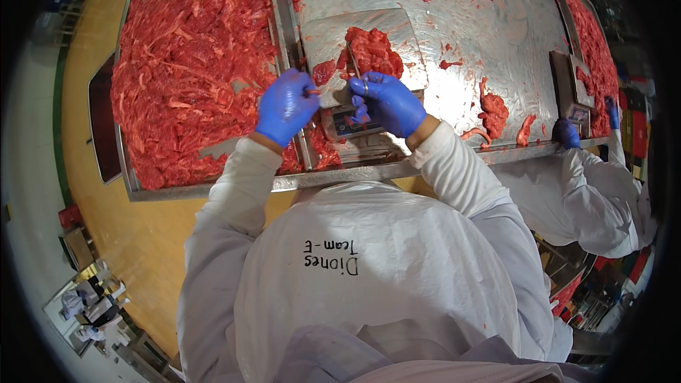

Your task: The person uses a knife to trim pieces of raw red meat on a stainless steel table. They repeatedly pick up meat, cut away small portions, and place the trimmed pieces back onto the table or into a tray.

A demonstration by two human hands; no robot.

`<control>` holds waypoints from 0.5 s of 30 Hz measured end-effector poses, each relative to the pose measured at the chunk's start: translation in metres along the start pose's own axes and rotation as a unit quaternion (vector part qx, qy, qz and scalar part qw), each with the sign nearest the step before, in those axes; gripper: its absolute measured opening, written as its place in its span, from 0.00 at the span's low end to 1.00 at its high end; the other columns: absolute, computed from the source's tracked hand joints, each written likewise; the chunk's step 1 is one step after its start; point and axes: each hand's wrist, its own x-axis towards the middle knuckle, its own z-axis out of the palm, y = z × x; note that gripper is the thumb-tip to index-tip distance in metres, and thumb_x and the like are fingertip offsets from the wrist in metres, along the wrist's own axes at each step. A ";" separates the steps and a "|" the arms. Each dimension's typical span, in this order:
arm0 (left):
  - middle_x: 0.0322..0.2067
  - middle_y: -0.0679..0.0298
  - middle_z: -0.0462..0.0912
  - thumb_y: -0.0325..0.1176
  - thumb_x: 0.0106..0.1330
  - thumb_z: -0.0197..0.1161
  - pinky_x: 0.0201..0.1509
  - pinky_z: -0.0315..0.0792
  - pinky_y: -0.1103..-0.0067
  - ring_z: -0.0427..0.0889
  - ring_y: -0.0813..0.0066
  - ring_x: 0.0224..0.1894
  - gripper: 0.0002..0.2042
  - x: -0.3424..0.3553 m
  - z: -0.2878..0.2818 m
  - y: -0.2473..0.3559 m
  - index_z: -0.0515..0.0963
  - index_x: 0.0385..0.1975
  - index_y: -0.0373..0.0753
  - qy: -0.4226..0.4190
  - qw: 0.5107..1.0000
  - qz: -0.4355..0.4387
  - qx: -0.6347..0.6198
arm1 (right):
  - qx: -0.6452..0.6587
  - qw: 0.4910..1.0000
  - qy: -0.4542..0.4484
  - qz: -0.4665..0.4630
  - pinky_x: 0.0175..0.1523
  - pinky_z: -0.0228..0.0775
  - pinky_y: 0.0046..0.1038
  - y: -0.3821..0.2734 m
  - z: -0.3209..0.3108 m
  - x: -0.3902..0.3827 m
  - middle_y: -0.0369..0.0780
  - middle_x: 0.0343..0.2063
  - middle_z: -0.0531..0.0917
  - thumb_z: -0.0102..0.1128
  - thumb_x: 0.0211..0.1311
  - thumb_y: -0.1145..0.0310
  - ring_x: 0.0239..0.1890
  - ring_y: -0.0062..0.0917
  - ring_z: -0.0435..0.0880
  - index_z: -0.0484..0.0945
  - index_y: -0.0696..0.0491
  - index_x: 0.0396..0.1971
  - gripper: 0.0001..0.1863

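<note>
My left hand (287, 108), in a blue glove, is closed in a pinch at the left edge of a weighing scale (410, 39). A small reddish piece of meat (312, 90) shows at its fingertips. My right hand (389, 104), also gloved in blue, curls round a slim metal tool (365, 88) with a loop, which looks like scissors. Its thin blade points away, against a red lump of raw meat (376, 51) on the scale plate. A smaller meat piece (323, 71) lies left of the lump. Below my hands is the scale's display (347, 125).
A metal tray wall (287, 21) separates a wide heap of meat strips (191, 64) on the left from the steel table (454, 35). Scattered meat pieces (494, 110) lie on the table. At right, a co-worker's gloved hand (566, 133) touches another scale (573, 92).
</note>
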 end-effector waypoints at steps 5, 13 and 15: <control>0.43 0.53 0.81 0.34 0.56 0.71 0.52 0.77 0.64 0.81 0.52 0.48 0.10 -0.018 0.002 -0.039 0.82 0.36 0.40 0.079 0.993 -0.082 -0.009 | -0.021 0.998 -0.053 0.004 0.41 0.80 0.27 0.025 -0.012 -0.040 0.37 0.29 0.83 0.64 0.72 0.56 0.29 0.24 0.84 0.78 0.55 0.45 0.16; 0.73 0.51 0.61 0.39 0.60 0.65 0.77 0.42 0.40 0.55 0.43 0.76 0.28 0.060 -0.017 -0.053 0.75 0.64 0.59 0.238 0.914 -0.019 0.327 | -0.152 0.959 0.104 -0.214 0.50 0.77 0.27 -0.018 -0.028 -0.066 0.39 0.35 0.85 0.62 0.71 0.61 0.39 0.24 0.86 0.78 0.58 0.47 0.16; 0.73 0.53 0.61 0.36 0.59 0.64 0.77 0.43 0.42 0.53 0.43 0.77 0.29 0.046 -0.051 -0.096 0.75 0.64 0.59 0.250 0.894 -0.079 0.362 | -0.115 0.946 0.144 -0.268 0.47 0.77 0.26 -0.017 -0.049 -0.088 0.39 0.37 0.85 0.61 0.72 0.62 0.37 0.24 0.85 0.77 0.58 0.49 0.16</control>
